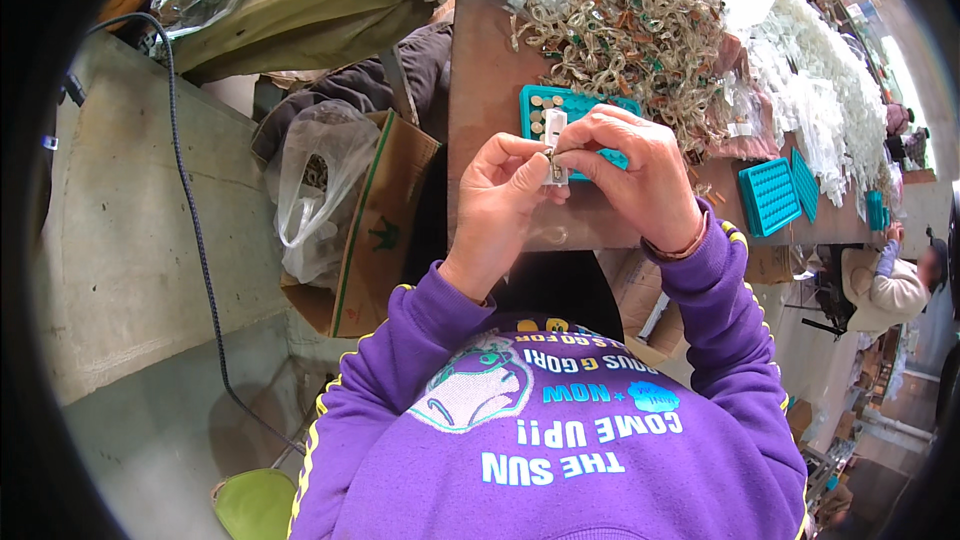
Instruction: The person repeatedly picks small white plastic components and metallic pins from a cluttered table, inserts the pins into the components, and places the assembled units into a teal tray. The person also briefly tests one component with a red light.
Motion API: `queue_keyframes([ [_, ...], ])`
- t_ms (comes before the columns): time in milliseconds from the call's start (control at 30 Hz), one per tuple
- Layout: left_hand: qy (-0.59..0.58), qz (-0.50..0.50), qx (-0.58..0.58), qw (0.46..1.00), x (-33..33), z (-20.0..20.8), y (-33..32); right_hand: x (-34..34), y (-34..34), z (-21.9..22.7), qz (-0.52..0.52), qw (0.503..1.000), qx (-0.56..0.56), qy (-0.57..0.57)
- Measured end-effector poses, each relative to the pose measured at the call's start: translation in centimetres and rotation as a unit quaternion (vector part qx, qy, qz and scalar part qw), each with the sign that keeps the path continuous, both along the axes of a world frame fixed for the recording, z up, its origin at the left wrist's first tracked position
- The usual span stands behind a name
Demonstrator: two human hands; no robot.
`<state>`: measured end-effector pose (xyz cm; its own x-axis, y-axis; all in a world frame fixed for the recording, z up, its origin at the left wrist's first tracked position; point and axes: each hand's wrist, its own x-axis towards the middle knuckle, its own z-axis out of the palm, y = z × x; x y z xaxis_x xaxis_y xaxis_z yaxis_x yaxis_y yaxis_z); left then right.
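Note:
Both of my hands meet above the near edge of the bench. My left hand [498, 202] is closed on a small white rectangular plastic case [556, 123], held upright between thumb and fingers. At the front of the case my right hand [637, 168] pinches with thumb and forefinger. The small dark piece between those fingertips is too tiny to name. Just behind my hands lies a teal tray [590, 99] with round, coin-like pale pieces in its left part. My right hand covers some of that tray.
A large heap of pale cords with small green and orange boards [640, 30] fills the back of the bench. Clear plastic pieces [820, 130] pile up at right, beside another teal tray [769, 198]. An open cardboard box [385, 225] with a plastic bag stands left. Co-workers sit at far right.

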<state>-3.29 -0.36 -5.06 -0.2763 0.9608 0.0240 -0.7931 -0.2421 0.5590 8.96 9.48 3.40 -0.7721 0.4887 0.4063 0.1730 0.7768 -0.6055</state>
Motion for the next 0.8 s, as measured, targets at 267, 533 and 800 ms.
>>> queue_keyframes([
  [267, -0.055, 0.019, 0.005, 0.998, 0.1, -0.1, 0.1, -0.1, -2.0, -2.5, -0.034, 0.979, 0.184, 0.078],
  [533, -0.055, -0.026, 0.039, 0.997, -0.1, 0.2, -0.4, 0.2, -2.6, -2.2, -0.099, 0.987, 0.009, 0.124],
  [800, -0.090, -0.103, -0.034, 0.990, 1.6, 1.4, -1.5, 1.5, -2.7, -1.9, -0.123, 0.948, -0.264, 0.125],
])
